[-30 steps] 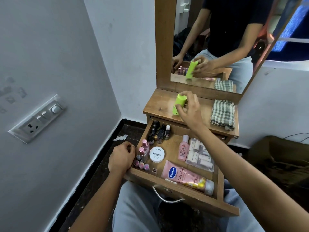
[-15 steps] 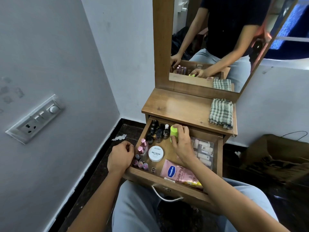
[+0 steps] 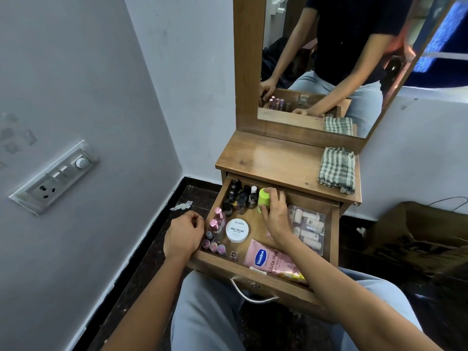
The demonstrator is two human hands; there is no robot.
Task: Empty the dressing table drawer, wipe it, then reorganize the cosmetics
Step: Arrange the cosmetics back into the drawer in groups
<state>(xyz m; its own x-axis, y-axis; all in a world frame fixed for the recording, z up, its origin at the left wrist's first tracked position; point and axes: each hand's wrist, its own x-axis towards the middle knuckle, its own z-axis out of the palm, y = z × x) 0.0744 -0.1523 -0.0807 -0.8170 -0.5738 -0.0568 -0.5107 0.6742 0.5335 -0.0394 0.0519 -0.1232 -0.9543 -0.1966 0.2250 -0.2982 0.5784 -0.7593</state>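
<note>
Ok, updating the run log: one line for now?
right hand: grips green bottle in drawer | left hand: holds drawer's left wall | cloth: on tabletop

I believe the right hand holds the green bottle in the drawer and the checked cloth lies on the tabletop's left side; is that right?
Not quite: the head view shows the cloth on the tabletop's right side. The right hand does hold the green bottle in the drawer.
</note>
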